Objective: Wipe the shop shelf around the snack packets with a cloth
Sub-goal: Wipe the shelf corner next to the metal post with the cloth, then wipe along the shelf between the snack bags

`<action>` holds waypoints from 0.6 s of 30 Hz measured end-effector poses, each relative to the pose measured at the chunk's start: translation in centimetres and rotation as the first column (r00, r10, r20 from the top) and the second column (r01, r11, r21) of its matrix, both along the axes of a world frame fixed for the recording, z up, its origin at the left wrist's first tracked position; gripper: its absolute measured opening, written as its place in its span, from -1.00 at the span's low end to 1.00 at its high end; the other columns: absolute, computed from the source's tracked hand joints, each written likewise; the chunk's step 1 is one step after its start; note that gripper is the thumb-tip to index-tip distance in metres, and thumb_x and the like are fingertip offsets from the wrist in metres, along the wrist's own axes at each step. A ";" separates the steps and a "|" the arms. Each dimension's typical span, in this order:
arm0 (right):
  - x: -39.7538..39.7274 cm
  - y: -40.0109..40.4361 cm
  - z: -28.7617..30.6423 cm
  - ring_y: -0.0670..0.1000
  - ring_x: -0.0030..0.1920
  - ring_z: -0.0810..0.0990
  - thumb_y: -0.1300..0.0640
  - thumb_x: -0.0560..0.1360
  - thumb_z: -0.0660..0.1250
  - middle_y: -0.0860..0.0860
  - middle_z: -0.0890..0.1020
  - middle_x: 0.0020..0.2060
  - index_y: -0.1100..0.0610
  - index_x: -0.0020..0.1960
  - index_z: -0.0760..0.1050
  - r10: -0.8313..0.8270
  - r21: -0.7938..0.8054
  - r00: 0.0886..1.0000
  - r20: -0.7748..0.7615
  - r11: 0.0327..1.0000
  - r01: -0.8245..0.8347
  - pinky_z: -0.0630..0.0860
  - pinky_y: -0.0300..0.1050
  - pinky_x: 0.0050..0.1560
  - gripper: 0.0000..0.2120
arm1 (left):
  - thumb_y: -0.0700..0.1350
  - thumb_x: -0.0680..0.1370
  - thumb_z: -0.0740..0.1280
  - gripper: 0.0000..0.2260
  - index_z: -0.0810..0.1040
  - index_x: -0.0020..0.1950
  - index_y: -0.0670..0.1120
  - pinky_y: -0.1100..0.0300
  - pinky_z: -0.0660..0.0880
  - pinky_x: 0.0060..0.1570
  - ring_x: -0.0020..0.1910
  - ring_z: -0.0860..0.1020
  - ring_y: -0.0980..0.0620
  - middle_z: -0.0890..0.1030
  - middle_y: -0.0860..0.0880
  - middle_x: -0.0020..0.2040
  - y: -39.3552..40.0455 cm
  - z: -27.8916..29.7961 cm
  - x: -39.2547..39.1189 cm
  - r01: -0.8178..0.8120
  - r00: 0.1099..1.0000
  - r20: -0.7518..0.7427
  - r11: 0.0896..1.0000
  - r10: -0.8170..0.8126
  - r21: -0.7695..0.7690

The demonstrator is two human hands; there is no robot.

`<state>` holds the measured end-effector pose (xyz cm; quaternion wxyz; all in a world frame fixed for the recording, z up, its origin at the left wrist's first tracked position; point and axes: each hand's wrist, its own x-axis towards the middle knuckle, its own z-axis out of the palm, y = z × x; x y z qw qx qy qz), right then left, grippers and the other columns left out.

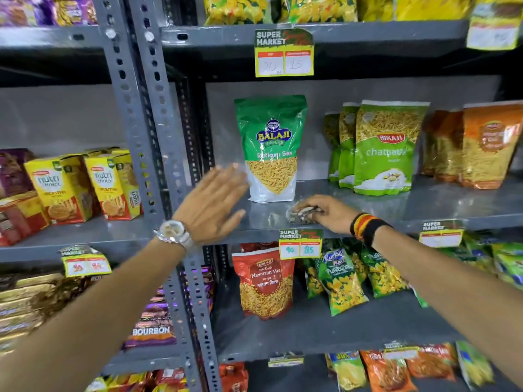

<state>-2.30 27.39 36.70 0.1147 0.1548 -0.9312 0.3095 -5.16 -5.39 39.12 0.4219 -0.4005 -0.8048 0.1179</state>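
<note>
Small crumpled grey-and-white cloth bunched under the fingers of the right hand, pressed down onto the grey metal shelf near its front edge; too wadded to show a clear long axis, though lying roughly along the shelf front, its loose end poking leftward toward the left hand. Right hand palm down, fingers curled and pinching the cloth, wrist wrapped in a black, red and yellow band. Left hand held apart from the cloth, flat and spread, fingers pointing up and to the right, blurred, fingertips just beside the lower left edge of the tall green-and-white Balaji sev pouch; contact not clear. Silver wristwatch on that wrist. Pouch standing upright just behind the cloth, between the two hands, long axis vertical, printed face forward. Beyond the right hand, well to its right, upright light-green Bikaji packets, then orange packets, all face forward. Bare grey shelf in front of them. Yellow-and-green price tag clipped to the shelf lip directly below the cloth. Below the hands, a red Navratan Mix packet leaning back on the lower shelf. Left of the left hand, a perforated grey steel upright, then yellow Nutri Choice biscuit boxes in the neighbouring bay.
</note>
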 end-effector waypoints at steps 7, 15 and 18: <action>-0.9 2.2 3.2 0.07 0.19 0.60 0.40 0.56 0.24 0.13 0.64 0.19 0.19 0.23 0.59 0.059 -0.074 0.998 -0.021 0.995 -0.061 0.54 -0.22 0.10 -0.69 | 0.38 0.62 0.03 -0.30 0.35 0.56 -0.08 -0.16 0.49 0.33 0.48 0.42 -0.14 0.49 -0.11 0.49 6.8 -6.2 -1.0 -0.001 0.935 0.354 0.999 0.014 -0.036; -8.6 -0.9 1.2 0.05 0.24 0.55 0.35 0.55 0.24 0.04 0.61 0.24 0.03 0.20 0.60 0.125 0.065 0.991 0.039 0.990 -0.128 0.48 -0.03 0.28 -0.65 | 0.45 0.57 0.05 -0.23 0.48 0.48 -0.12 -0.05 0.53 0.28 0.33 0.58 -0.14 0.60 -0.12 0.38 7.8 -7.7 -1.9 -0.087 0.945 0.321 0.992 0.052 0.096; -8.8 0.1 0.6 0.08 0.30 0.52 0.36 0.55 0.25 0.06 0.58 0.29 0.06 0.24 0.58 0.135 0.046 0.991 0.027 0.990 -0.136 0.44 -0.07 0.30 -0.65 | 0.43 0.55 0.08 -0.23 0.47 0.50 -0.11 -0.03 0.48 0.33 0.36 0.56 -0.13 0.56 -0.11 0.42 8.0 -7.5 -1.6 -0.106 0.938 0.341 0.989 0.066 0.100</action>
